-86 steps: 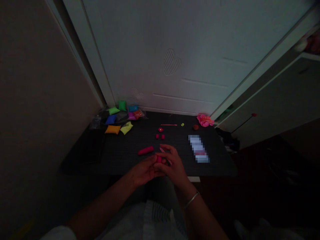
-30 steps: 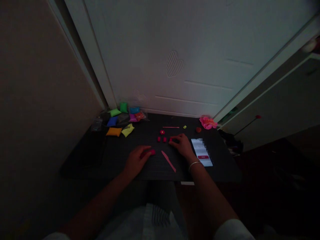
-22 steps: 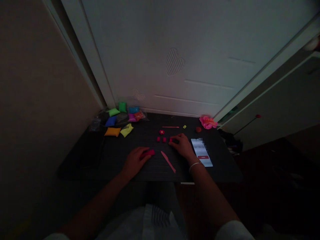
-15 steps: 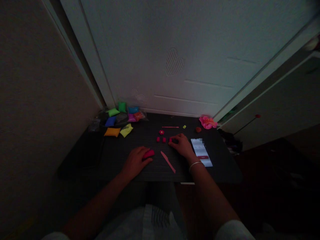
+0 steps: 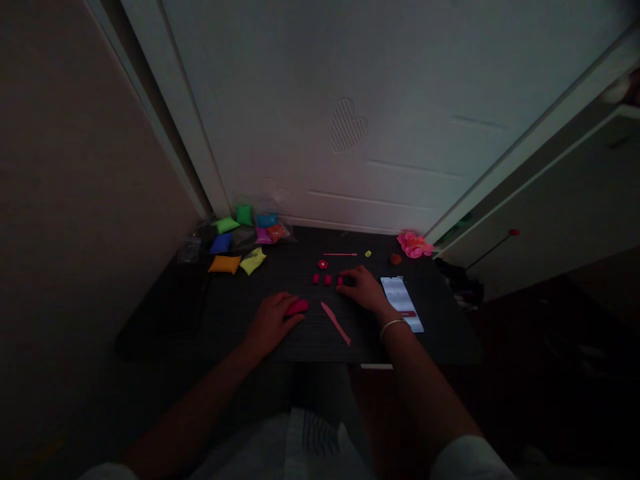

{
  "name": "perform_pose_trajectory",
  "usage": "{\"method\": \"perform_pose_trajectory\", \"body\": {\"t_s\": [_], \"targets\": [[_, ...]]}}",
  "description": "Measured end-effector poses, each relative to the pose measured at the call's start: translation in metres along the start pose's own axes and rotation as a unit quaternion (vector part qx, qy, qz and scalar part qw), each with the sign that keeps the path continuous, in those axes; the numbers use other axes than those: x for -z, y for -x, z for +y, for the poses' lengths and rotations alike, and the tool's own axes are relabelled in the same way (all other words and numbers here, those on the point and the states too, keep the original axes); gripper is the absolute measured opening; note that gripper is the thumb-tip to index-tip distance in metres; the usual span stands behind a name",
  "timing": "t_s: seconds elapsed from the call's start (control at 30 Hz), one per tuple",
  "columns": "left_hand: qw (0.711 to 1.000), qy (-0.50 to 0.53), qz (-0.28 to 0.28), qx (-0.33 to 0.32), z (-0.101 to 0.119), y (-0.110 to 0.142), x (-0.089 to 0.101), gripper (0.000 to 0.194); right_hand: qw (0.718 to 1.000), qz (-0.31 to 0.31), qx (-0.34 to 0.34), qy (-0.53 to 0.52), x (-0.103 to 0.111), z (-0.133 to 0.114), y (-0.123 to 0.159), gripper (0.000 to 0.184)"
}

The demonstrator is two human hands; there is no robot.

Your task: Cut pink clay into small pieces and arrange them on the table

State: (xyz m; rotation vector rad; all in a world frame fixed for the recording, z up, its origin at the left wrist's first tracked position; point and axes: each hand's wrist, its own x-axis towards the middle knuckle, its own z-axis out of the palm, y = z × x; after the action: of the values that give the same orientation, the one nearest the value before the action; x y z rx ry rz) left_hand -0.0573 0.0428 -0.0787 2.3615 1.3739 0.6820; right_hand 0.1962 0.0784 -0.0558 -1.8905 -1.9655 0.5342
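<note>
My left hand (image 5: pixel 273 323) is closed around a thick pink-red roll of modelling clay (image 5: pixel 298 307) lying on the dark table. The thumb and fingers of my right hand (image 5: pixel 363 289) pinch a small pink-red clay piece (image 5: pixel 340 281) at the right end of a short row. Beside it in that row are a middle clay piece (image 5: pixel 327 280) and a left clay piece (image 5: pixel 316 279). A flat pink modelling knife (image 5: pixel 335 323) lies between my hands. Just behind the row sits a small red flower-like piece (image 5: pixel 323 265) with a pale centre.
Coloured clay packets (image 5: pixel 225 265) lie at the back left. A thin pink stick (image 5: pixel 340 254), a yellow-green bit (image 5: pixel 368 254), a reddish lump (image 5: pixel 395 259) and a pink flower (image 5: pixel 415 245) are along the back. A lit phone (image 5: pixel 402 303) lies by my right wrist.
Hardly anything differs. My right hand stays at the right-hand clay piece and my left hand stays on the roll; the view has shifted very slightly.
</note>
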Motion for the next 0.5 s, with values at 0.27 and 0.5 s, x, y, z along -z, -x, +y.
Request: {"method": "perform_pose_trajectory", "body": {"t_s": [0.27, 0.5], "targets": [[1.0, 0.0, 0.01, -0.002, 0.002, 0.0, 0.001, 0.034, 0.994, 0.089, -0.067, 0.01, 0.009, -0.019, 0.03, 0.027], [1.0, 0.003, 0.015, -0.009, 0.004, -0.001, 0.002, 0.027, 0.986, 0.028, -0.12, 0.113, -0.018, -0.057, 0.088, 0.022]]}}
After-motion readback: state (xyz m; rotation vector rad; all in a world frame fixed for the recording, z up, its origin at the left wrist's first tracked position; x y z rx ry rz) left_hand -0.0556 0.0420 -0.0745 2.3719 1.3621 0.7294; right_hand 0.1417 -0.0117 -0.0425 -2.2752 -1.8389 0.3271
